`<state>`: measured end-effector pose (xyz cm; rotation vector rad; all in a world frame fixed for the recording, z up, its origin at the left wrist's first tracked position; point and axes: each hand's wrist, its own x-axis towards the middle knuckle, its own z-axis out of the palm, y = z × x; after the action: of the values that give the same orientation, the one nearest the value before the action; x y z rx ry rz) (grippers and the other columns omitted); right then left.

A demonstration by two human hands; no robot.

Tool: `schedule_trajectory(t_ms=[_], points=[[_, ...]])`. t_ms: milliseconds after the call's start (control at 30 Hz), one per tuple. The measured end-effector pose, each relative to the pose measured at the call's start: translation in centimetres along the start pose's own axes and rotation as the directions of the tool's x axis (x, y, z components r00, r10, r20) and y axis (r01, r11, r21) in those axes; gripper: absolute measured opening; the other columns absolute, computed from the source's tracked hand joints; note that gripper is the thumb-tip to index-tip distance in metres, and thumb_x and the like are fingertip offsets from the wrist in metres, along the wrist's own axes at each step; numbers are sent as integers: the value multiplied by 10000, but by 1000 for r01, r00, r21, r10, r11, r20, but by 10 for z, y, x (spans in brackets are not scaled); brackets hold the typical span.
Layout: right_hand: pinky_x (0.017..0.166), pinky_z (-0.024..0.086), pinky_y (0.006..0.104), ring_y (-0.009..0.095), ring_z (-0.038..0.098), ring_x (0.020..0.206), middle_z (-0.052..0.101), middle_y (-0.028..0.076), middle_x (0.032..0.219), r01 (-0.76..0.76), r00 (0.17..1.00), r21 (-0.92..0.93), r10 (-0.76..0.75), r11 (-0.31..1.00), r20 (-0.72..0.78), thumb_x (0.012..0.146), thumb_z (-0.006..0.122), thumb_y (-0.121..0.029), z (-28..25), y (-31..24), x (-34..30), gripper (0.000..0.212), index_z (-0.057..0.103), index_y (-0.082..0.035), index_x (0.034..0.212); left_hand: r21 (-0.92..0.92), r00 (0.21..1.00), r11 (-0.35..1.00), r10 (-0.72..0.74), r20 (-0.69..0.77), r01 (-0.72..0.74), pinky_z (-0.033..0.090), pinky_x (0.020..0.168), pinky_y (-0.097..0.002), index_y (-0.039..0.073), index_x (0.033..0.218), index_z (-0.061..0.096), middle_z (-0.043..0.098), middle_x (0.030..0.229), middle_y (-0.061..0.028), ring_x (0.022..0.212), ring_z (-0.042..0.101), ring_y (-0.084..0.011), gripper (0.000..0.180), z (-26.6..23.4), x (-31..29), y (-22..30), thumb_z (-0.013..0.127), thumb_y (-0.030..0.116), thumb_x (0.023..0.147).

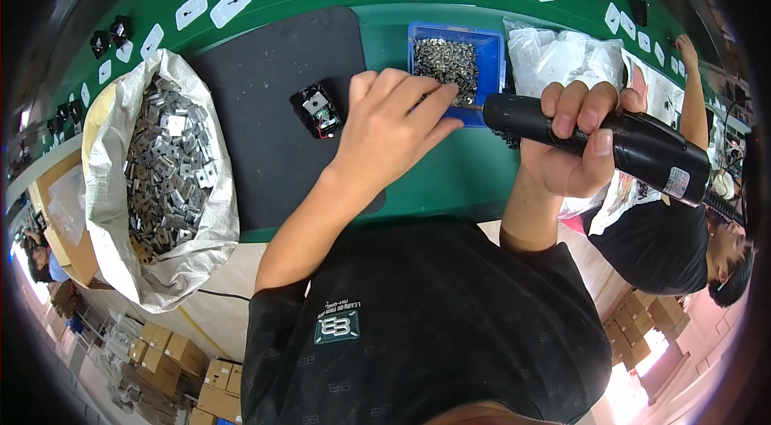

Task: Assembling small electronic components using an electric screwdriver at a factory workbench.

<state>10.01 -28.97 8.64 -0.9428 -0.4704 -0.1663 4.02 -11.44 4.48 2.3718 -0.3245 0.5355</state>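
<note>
Right hand wrapping screwdriver; left hand curling fingers near tip (pinch: cannot tell), blocking blue bin corner; sack flanking mat.

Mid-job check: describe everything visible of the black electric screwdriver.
The black electric screwdriver is a long, rounded, plastic-looking tool with a pale rear sticker and a ribbed cable sleeve behind. It slants, nose leftward, rear toward the lower right. The right hand grips it; its thin bit points at the left hand near the blue bin; contact there is unclear.
</note>
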Motion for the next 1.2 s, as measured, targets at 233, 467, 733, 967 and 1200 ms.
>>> schedule_trajectory(t_ms=[233,467,733,967,1200], points=[[693,416,338,132,495,681,520,23,868,3,998,-12,-2,1000,66,864,579,-152,0,-3,1,422,462,-105,1267,-13,1000,1000,8,17,-8,353,678,-298,122,902,741,650,779,52,699,539,-133,224,17,-4,-7,797,189,696],[695,506,357,153,557,648,547,27,844,104,993,-93,-109,990,-52,866,617,-130,-5,-8,3,477,460,-132,1317,52,998,997,-58,25,57,362,620,-289,120,957,749,630,797,19,681,538,-128,238,8,0,3,784,116,721],[690,453,350,132,498,663,518,7,876,35,999,16,-35,999,-30,868,628,-187,8,-28,-9,521,431,-154,1348,-592,843,615,-479,243,520,428,562,-234,46,1075,715,623,873,-60,659,522,-90,254,-22,-38,15,675,6,827],[726,427,273,101,534,726,526,-11,873,-181,976,315,130,932,176,835,671,-155,38,-38,-9,421,505,-141,1222,-914,783,42,-532,322,405,533,685,-226,-44,1009,669,676,1016,-158,883,694,-197,148,-23,-73,24,608,-87,881],[723,433,289,110,533,723,524,-8,866,-224,958,332,143,916,249,857,669,-166,50,-33,-14,428,492,-135,1246,-965,844,-16,-482,236,261,577,781,-300,-68,994,662,666,998,-195,885,699,-249,158,-27,-82,22,608,-124,857]])
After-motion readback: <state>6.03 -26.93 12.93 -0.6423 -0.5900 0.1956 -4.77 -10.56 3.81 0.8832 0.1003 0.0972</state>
